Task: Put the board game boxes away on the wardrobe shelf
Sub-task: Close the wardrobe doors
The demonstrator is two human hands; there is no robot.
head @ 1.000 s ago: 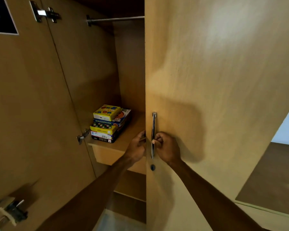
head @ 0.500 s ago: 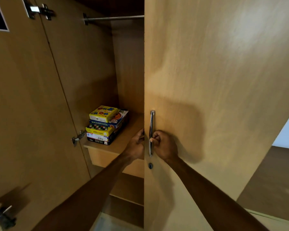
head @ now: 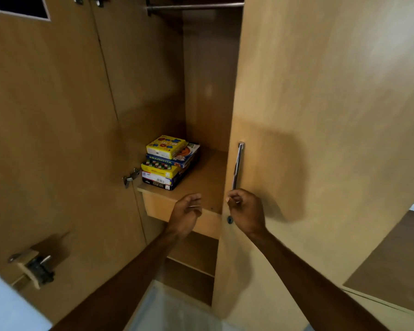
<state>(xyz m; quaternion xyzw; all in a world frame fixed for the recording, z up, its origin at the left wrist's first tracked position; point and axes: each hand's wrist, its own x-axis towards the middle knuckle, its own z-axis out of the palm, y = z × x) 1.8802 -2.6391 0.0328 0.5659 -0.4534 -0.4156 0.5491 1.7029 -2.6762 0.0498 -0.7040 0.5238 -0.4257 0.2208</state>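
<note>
- Wood-grain panels make up the wardrobe; its right door stands partly open, its edge toward the camera, with a metal handle running upright near that edge.
- Board game boxes sit stacked on the wardrobe shelf, toward its left front corner — a yellow box on top, a blue one under it, more yellow, white and dark ones below.
- Right hand is curled around the lower end of the handle, fingers folded in, just above a small keyhole.
- Left hand hovers in front of the shelf's front edge, fingers loosely bent and apart, gripping nothing.
- Left door is swung wide — a hinge shows beside the stack.
- Up top, a metal hanging rail crosses the opening.
</note>
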